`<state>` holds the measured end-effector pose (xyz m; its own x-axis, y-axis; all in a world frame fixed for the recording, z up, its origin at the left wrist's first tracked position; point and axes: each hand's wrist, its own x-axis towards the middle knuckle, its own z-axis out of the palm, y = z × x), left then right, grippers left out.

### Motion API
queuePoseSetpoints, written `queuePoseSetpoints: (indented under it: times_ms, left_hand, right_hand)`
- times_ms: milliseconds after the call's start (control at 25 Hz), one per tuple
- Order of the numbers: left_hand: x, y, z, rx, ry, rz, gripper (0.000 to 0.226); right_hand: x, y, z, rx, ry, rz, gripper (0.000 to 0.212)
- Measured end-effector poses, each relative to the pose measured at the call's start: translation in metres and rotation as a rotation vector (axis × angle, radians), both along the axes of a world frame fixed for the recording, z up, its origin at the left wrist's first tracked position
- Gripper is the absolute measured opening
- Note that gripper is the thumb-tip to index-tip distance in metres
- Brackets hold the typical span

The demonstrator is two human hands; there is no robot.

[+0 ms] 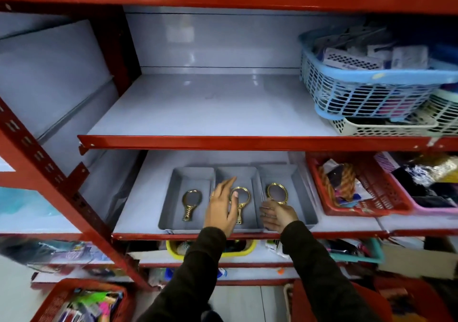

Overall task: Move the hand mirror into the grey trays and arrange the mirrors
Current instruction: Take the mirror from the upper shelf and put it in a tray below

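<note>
Three grey trays [300,197] stand side by side, each holding one gold oval hand mirror [190,204]. The left hand [221,210] hovers open over the middle mirror [240,197]; the right hand [277,214] grips the right mirror [277,193] at its handle

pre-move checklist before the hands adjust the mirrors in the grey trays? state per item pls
1. One mirror per tray: ok; left mirror, middle mirror, right mirror.
2. Three grey trays side by side on the shelf: ok.
3. Left hand free: ok, open over the middle mirror; contact cannot tell.
4. Right hand grip: cannot tell; it covers the right mirror's handle.
5. Mirrors aligned: not ok; the right one tilts compared with the others.
6. Red basket clear of trays: ok.
</note>
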<state>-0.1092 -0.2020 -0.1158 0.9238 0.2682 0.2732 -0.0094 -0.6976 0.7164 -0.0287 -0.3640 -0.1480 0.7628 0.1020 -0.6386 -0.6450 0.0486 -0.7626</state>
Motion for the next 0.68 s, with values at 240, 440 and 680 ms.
queuePoseSetpoints:
  times_ms: [240, 440, 680]
  left_hand:
    - [0.039, -0.045, -0.02, -0.579, 0.235, 0.003, 0.044]
    - [0.105, -0.087, -0.04, -1.132, 0.504, 0.078, 0.048]
    - [0.163, -0.125, -0.056, -1.335, 0.659, 0.147, 0.067]
  right_hand:
    - [0.028, -0.048, -0.01, 0.001, 0.002, -0.097, 0.028]
    - [0.08, -0.075, -0.029, -0.055, 0.023, -0.177, 0.035]
    - [0.129, -0.082, -0.079, -0.189, 0.094, -0.161, 0.048]
